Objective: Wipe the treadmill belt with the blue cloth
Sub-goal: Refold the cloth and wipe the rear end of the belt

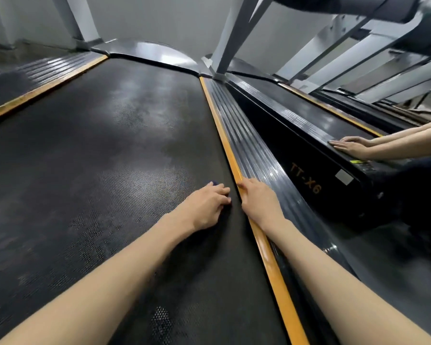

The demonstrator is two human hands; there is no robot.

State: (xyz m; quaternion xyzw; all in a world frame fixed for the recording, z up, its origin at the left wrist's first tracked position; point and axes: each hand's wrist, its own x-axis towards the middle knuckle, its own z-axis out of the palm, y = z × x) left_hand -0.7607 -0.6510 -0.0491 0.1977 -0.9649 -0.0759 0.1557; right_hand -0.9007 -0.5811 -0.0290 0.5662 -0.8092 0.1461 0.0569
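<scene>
The black textured treadmill belt (105, 158) fills the middle of the head view, with damp-looking sheen patches further up. My left hand (207, 207) lies on the belt near its right edge, fingers curled over the blue cloth (214, 183). Only a small dark-blue corner of the cloth shows past my fingertips; the rest is hidden under the hand. My right hand (258, 200) rests on the orange strip (224, 143) and ribbed side rail (254, 155) beside the belt, fingers bent over the strip's edge.
Another person's two hands (351, 145) lie flat on the neighbouring treadmill's deck at the right. That black machine's side (306, 188) reads TT-X6. Grey uprights (234, 33) rise at the belt's far end. A second orange strip (42, 88) borders the belt's left.
</scene>
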